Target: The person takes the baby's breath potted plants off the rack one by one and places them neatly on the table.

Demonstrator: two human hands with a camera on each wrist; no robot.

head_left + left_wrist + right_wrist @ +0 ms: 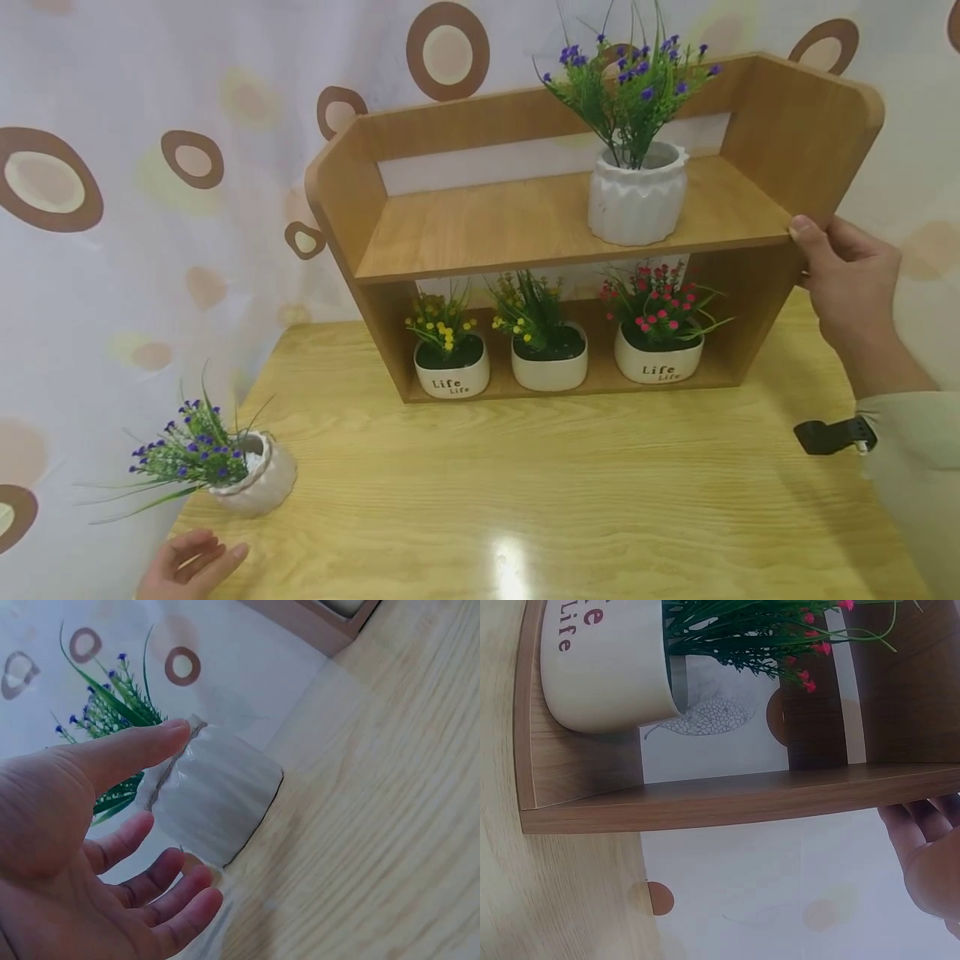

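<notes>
My left hand [187, 567] is at the lower left with fingers loosely bent and nothing held. Just beyond it on the table stands a white ridged pot [262, 479] of purple flowers, near the table's left edge; a gap separates hand and pot in the head view. In the left wrist view the thumb overlaps that pot [217, 787]. My right hand [855, 279] grips the right side panel of a two-tier wooden shelf [480, 225], thumb at its front edge. The fingers' far ends are partly hidden. In the right wrist view the same hand [934, 862] lies against the panel's outer side.
A second white ridged pot [637, 200] of purple flowers stands on the upper tier. The lower tier holds two white pots with yellow flowers [453, 371] [551, 367] and one with red flowers [658, 358]. Behind the wooden table [525, 467] hangs a patterned cloth [247, 50].
</notes>
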